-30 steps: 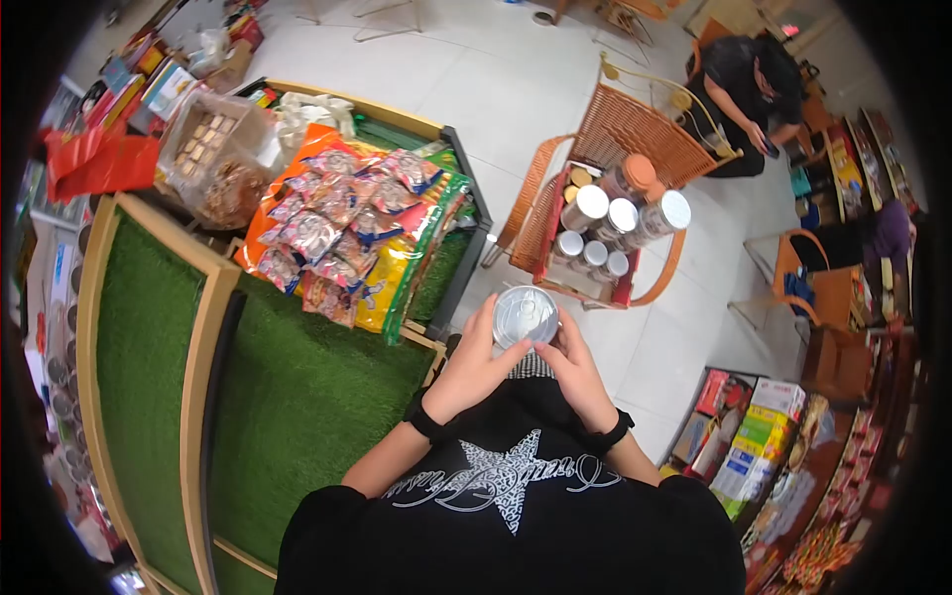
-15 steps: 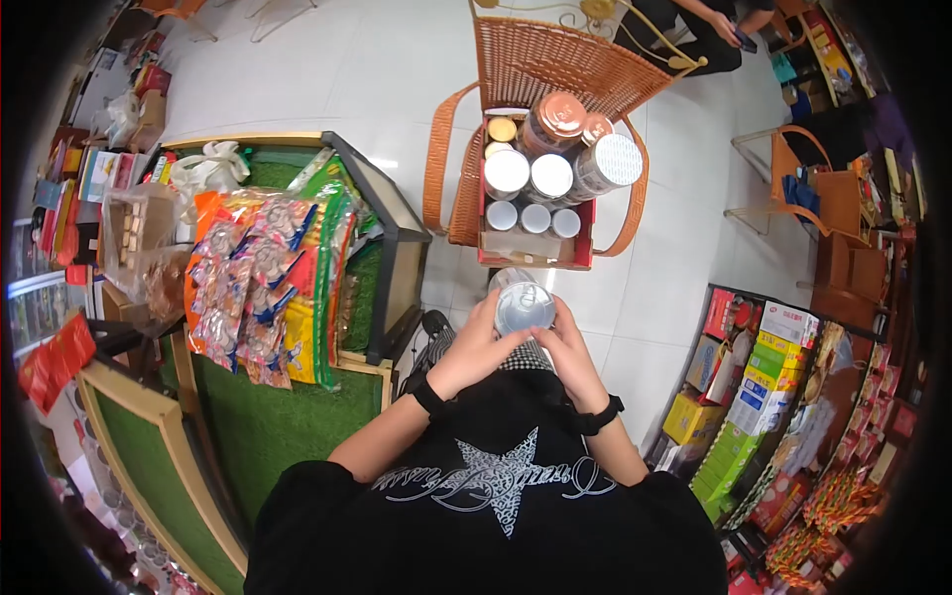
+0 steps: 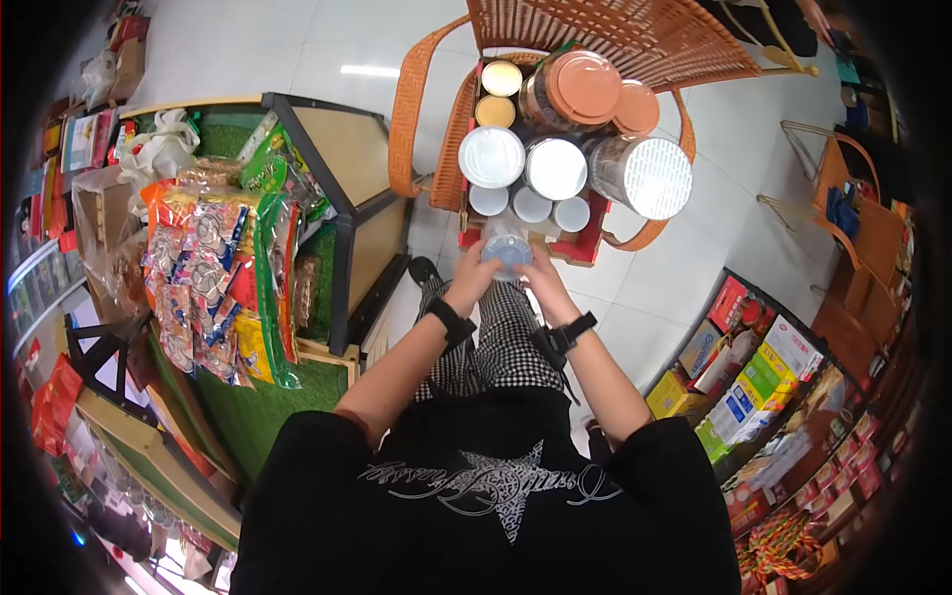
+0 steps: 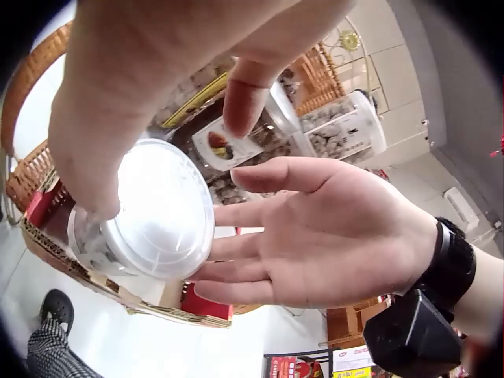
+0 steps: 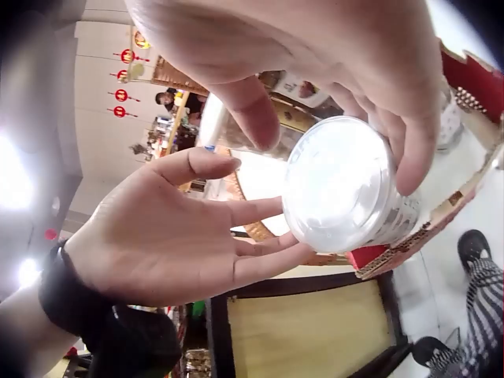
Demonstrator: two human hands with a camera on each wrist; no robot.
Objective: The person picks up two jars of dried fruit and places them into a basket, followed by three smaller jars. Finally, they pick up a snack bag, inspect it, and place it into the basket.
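Note:
A round tin can with a clear plastic lid [image 3: 508, 248] [image 4: 150, 209] [image 5: 342, 185] is held between both hands just above the near edge of a red box [image 3: 587, 246]. The box sits on an orange wicker chair [image 3: 421, 109]. My left hand [image 3: 474, 276] [image 5: 173, 236] presses fairly straight fingers on the can's left side, thumb off it. My right hand [image 3: 541, 276] [image 4: 315, 228] supports the other side with flat fingers, thumb spread away. The box holds three big silver-lidded jars [image 3: 555, 167], orange-lidded jars [image 3: 585, 87] and small white-topped cans [image 3: 532, 205].
A wood-framed display stand with green turf and hanging snack packets [image 3: 208, 268] stands to the left. A low shelf of coloured boxes [image 3: 754, 367] runs along the right. Another orange chair [image 3: 855, 223] stands at far right. White tiled floor [image 3: 684, 288] lies around the wicker chair.
The view has swung from the display stand toward the wicker chair. Both arms have stretched forward, carrying the can from chest height down to the box's near edge.

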